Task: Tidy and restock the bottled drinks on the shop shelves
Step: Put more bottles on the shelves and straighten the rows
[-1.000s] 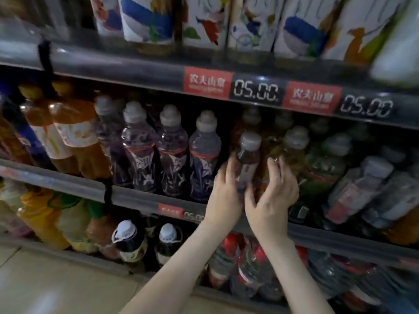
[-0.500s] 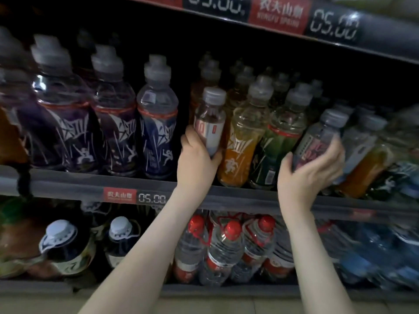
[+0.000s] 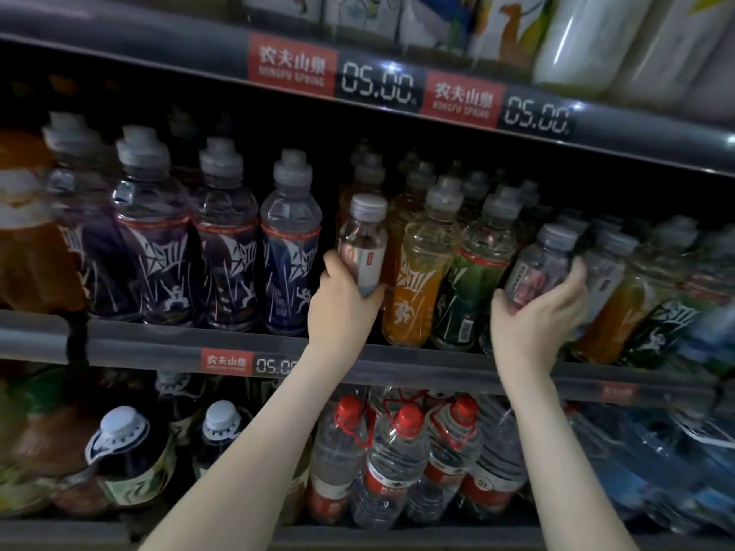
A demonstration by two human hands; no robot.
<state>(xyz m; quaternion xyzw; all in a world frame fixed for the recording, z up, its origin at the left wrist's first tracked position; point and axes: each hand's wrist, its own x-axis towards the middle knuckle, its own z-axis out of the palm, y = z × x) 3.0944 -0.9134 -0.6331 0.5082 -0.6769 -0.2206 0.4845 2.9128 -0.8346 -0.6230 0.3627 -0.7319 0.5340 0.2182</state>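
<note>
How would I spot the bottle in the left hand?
Find the middle shelf, below the red price tags. Between the dark blue bottle and the orange bottle, the left hand grips a small clear bottle. Unlike those neighbours, it is short, with a flat cap and white label.

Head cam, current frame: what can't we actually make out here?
All head view.
- Left bottle base: covered by left hand; standing on the shelf or lifted, cannot tell.
- Right bottle label: blurred, partly under right hand.
- Lower price tag: last digits behind left forearm.
- Orange bottles at left edge: motion-blurred, cut off.
- Back rows: too dark to count.
</note>
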